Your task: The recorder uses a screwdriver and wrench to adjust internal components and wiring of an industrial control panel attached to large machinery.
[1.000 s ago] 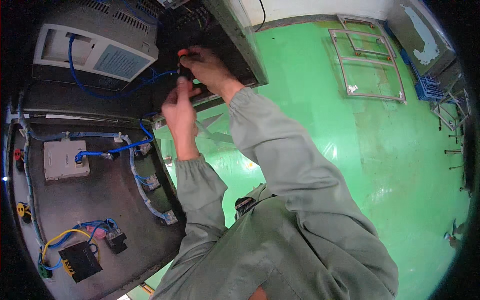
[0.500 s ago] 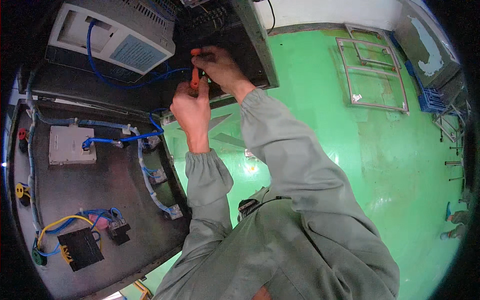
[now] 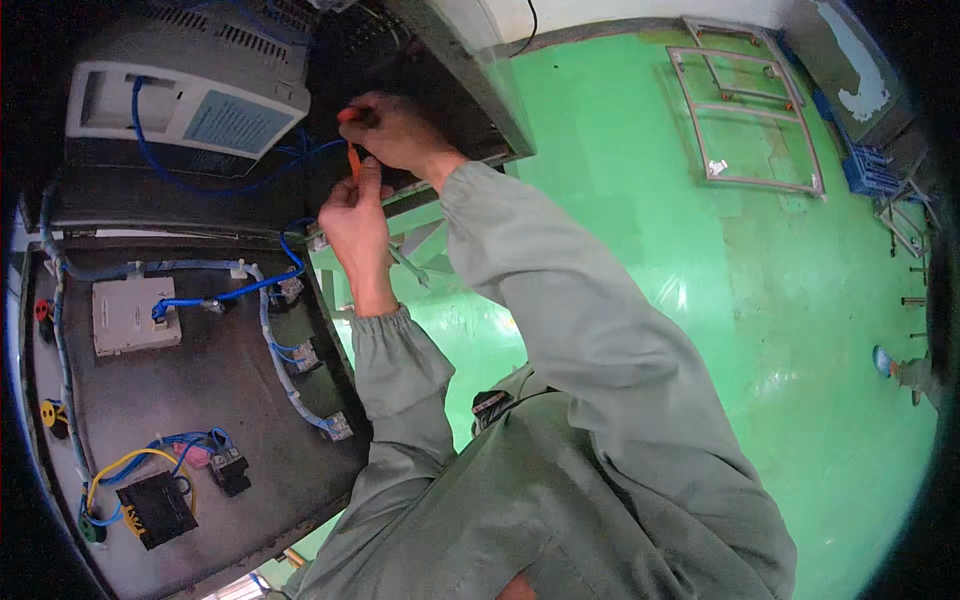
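Observation:
Both my hands work at the front edge of a dark metal cabinet (image 3: 470,85). My right hand (image 3: 402,138) is closed around the upper end of a slim orange-red tool (image 3: 353,158); its exact kind is hard to make out. Just below, my left hand (image 3: 352,222) pinches the lower part of that tool between thumb and fingers. What the tool touches is hidden by the hands and shadow. Left of them sits a light grey drive unit (image 3: 215,115) with a blue cable (image 3: 185,182) that runs toward my hands.
The open cabinet door (image 3: 250,400) at lower left carries a white box (image 3: 137,315), wire bundles, a black block (image 3: 158,508) and several switch bodies. Metal frames (image 3: 750,110) lie on the green floor (image 3: 600,150). Another person's foot (image 3: 883,361) shows at the far right.
The view has shifted, so cabinet and door sit further left. Both hands stay on the orange-red tool, and less of it shows between them. The other person's foot has moved.

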`<state>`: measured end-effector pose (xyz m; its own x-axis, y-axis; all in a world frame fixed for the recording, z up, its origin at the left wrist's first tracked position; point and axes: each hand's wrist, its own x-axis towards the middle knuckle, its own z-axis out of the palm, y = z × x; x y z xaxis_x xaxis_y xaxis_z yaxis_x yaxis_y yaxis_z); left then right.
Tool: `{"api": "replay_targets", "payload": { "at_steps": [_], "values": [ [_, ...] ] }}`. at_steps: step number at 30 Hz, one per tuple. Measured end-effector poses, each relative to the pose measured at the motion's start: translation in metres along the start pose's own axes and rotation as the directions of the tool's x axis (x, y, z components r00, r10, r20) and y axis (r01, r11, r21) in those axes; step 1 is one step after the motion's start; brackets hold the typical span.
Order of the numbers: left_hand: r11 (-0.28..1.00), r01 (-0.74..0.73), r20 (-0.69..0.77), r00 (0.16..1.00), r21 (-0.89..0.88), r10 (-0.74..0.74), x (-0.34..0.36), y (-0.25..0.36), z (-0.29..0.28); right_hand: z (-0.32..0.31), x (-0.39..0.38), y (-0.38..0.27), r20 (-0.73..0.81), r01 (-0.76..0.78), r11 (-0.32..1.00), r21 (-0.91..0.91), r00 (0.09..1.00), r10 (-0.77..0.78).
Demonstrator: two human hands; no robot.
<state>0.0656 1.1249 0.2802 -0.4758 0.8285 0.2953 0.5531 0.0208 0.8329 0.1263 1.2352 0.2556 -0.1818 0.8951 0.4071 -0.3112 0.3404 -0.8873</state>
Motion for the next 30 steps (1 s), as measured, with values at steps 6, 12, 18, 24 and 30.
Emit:
{"api": "replay_targets", "payload": {
  "at_steps": [6, 12, 18, 24, 30],
  "values": [
    [0.997, -0.063, -0.03, 0.997, 0.042, 0.064, 0.005, -0.008, 0.0, 0.009, 0.002, 0.009, -0.077, 0.041, 0.999, -0.017, 0.996, -0.042],
    [0.998, 0.061, -0.039, 0.997, -0.036, -0.062, 0.01, -0.014, -0.006, 0.016, 0.004, 0.007, -0.077, 0.005, 1.0, -0.012, 0.997, -0.006],
    [0.997, 0.067, -0.036, 0.997, -0.023, -0.068, 0.011, -0.01, 0.0, 0.011, 0.007, 0.008, -0.085, 0.044, 0.994, -0.101, 0.995, -0.052],
    [0.997, 0.075, -0.053, 0.996, -0.029, -0.077, 0.012, -0.011, -0.001, 0.014, 0.005, 0.004, -0.122, -0.024, 0.997, -0.08, 0.992, 0.014],
    [0.99, -0.008, -0.072, 0.997, -0.141, -0.003, 0.01, -0.008, -0.001, 0.014, 0.005, 0.001, -0.111, -0.007, 0.987, -0.162, 0.994, -0.011]
  ]
}}
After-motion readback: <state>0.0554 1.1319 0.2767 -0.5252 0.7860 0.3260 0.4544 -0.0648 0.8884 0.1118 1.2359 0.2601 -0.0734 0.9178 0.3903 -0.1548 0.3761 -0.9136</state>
